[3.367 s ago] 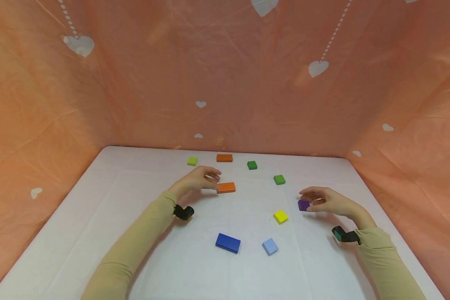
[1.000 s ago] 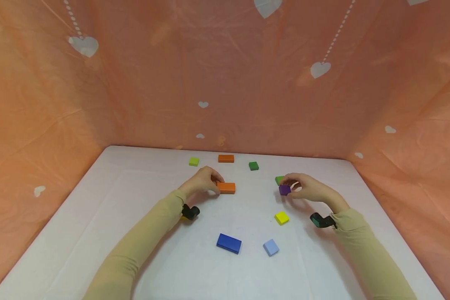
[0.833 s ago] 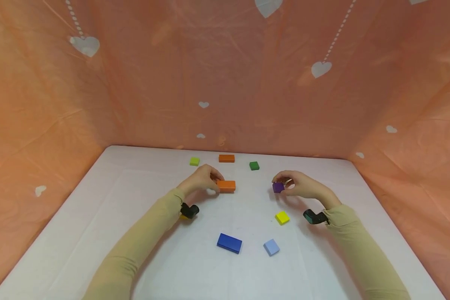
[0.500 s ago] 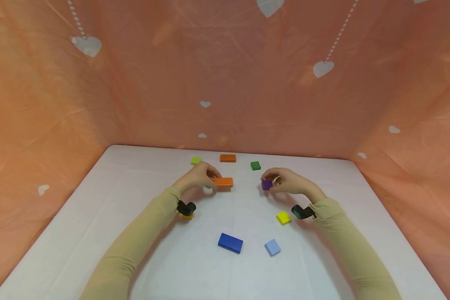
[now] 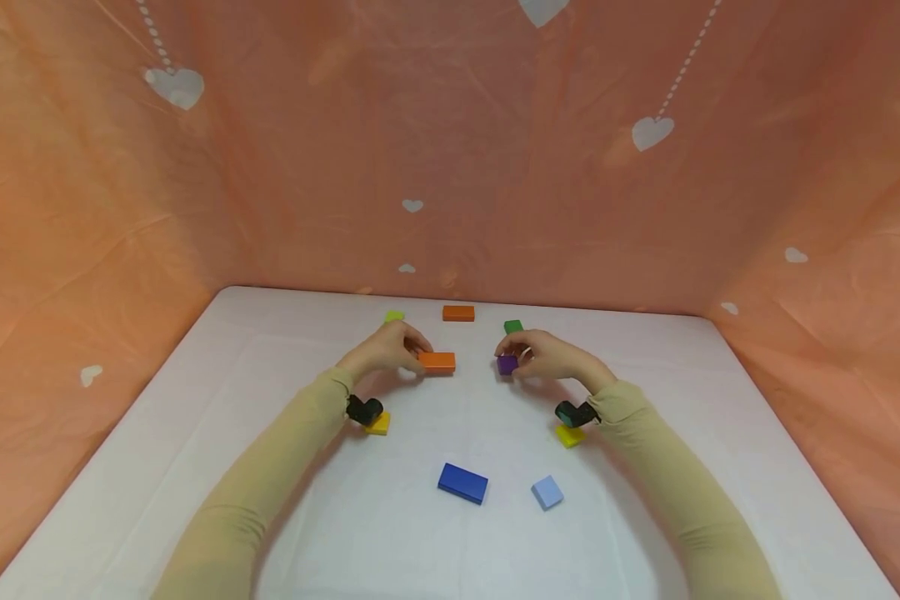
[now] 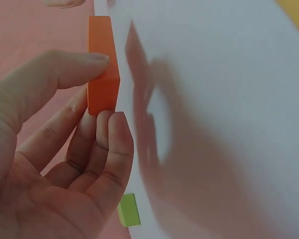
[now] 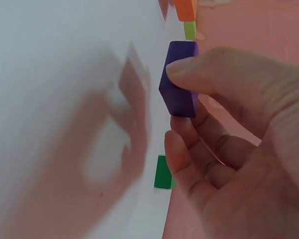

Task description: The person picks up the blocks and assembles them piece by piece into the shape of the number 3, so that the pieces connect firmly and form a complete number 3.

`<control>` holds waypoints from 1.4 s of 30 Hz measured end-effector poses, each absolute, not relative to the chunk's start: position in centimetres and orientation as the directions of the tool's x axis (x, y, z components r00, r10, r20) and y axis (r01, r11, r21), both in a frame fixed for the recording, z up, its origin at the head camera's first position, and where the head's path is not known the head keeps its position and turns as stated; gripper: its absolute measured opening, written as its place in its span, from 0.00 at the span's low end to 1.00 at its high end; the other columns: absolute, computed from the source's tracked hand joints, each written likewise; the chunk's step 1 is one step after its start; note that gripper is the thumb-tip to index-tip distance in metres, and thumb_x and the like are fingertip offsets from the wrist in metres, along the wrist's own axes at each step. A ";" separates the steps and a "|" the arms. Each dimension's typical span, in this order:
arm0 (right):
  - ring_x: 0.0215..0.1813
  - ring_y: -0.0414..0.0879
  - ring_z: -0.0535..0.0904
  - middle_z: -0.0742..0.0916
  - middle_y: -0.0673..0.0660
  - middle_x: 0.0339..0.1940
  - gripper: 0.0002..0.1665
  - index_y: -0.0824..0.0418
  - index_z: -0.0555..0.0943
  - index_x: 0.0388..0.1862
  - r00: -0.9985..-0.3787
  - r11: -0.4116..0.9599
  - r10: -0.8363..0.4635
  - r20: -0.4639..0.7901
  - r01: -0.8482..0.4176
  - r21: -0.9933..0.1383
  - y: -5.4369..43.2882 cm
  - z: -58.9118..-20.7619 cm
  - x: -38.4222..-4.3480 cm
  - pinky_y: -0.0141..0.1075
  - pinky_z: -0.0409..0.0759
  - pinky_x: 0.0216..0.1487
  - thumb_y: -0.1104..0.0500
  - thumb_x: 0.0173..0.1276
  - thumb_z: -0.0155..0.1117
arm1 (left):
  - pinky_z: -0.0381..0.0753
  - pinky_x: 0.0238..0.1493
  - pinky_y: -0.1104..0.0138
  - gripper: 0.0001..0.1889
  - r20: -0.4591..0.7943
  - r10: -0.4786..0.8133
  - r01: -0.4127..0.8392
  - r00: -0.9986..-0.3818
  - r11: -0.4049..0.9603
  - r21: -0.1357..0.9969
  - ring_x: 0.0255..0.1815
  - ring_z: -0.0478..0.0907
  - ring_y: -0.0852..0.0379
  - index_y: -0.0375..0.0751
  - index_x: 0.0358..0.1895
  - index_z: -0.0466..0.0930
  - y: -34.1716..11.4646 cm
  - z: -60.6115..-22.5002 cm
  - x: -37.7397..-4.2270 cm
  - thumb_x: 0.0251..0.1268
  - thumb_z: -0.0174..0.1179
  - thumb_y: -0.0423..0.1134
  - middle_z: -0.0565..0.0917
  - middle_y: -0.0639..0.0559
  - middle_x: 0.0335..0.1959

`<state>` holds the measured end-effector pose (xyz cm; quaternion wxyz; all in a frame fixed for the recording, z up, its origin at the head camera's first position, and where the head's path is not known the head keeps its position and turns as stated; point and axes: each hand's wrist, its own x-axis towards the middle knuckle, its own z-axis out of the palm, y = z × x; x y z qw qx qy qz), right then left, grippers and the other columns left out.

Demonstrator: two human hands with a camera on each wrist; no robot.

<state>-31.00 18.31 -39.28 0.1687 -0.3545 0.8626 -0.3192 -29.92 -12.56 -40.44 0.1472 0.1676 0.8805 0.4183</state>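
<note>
In the head view my left hand (image 5: 386, 348) pinches an orange rectangular block (image 5: 438, 362) by its left end. The left wrist view shows the thumb on one face of this orange block (image 6: 101, 47), fingertips behind, and its shadow falling apart from it on the white surface. Opposite, my right hand (image 5: 551, 357) pinches a small purple block (image 5: 506, 365) between thumb and fingers. In the right wrist view the purple block (image 7: 180, 102) also stands off its shadow. A short gap separates the two held blocks.
Behind the hands lie a second orange block (image 5: 458, 313), a lime block (image 5: 394, 316) and a dark green block (image 5: 513, 326). Yellow blocks (image 5: 378, 423) sit under both wrists. Nearer are a dark blue block (image 5: 462, 483) and a light blue block (image 5: 547, 492). Orange curtains (image 5: 450, 167) surround the white table (image 5: 390, 533).
My left hand has taken hold of the orange block, lifted it and shifted it slightly left. My right hand has carried the purple block leftward, toward the orange one.
</note>
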 end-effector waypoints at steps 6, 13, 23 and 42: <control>0.47 0.49 0.76 0.82 0.56 0.47 0.21 0.65 0.78 0.52 -0.681 0.543 -0.729 -0.070 -0.512 -0.665 17.3 -39.8 -31.5 0.40 0.77 0.52 0.70 0.57 0.68 | 0.78 0.39 0.68 0.17 -0.115 0.444 0.198 -0.889 0.597 0.777 0.36 0.75 0.55 0.34 0.43 0.85 -12.3 -41.0 -30.3 0.45 0.73 0.29 0.82 0.49 0.35; 0.46 0.49 0.75 0.82 0.56 0.46 0.21 0.67 0.79 0.51 -0.650 0.513 -0.758 -0.062 -0.533 -0.673 16.1 -40.2 -31.8 0.39 0.77 0.48 0.71 0.57 0.67 | 0.78 0.40 0.68 0.16 -0.129 0.450 0.197 -0.883 0.607 0.770 0.35 0.75 0.55 0.35 0.42 0.85 -11.5 -41.1 -30.4 0.45 0.73 0.28 0.82 0.49 0.35; 0.47 0.48 0.76 0.83 0.56 0.48 0.20 0.65 0.79 0.50 -0.656 0.532 -0.752 -0.072 -0.539 -0.653 14.6 -40.3 -32.0 0.37 0.77 0.49 0.71 0.57 0.67 | 0.77 0.39 0.69 0.16 -0.165 0.462 0.173 -0.871 0.603 0.779 0.34 0.74 0.56 0.34 0.42 0.85 -11.3 -40.8 -30.5 0.46 0.73 0.28 0.83 0.49 0.34; 0.39 0.45 0.74 0.83 0.53 0.41 0.19 0.63 0.79 0.49 -0.663 0.554 -0.744 -0.085 -0.541 -0.632 13.4 -41.0 -32.0 0.34 0.76 0.44 0.69 0.58 0.69 | 0.79 0.36 0.68 0.16 -0.199 0.466 0.139 -0.862 0.595 0.792 0.33 0.74 0.54 0.34 0.43 0.84 -11.0 -41.1 -30.9 0.48 0.73 0.28 0.82 0.47 0.35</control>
